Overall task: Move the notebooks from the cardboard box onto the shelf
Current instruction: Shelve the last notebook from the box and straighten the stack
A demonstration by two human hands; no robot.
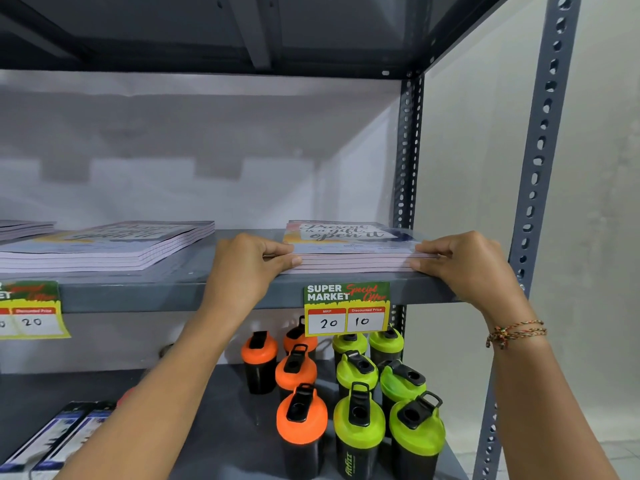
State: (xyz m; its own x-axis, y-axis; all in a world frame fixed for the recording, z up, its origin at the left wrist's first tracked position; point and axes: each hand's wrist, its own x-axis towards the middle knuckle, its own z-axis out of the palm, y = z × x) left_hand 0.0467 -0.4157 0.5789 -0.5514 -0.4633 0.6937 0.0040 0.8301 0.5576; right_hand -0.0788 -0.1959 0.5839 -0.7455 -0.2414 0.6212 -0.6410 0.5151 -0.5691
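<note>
A stack of notebooks [349,245] with a lettered colourful cover lies flat at the right end of the grey metal shelf [173,292]. My left hand [249,268] grips the stack's left edge and my right hand [464,263] grips its right edge, thumbs under and fingers on top. A second stack of the same notebooks [114,245] lies to the left on the same shelf, and the corner of a third stack [20,228] shows at the far left. The cardboard box is out of view.
Price tags [347,308] hang from the shelf's front edge. On the shelf below stand orange-lidded bottles [301,417] and green-lidded bottles [360,420], with packaged items [59,441] at the lower left. Perforated grey uprights [540,168] frame the right side; another shelf is overhead.
</note>
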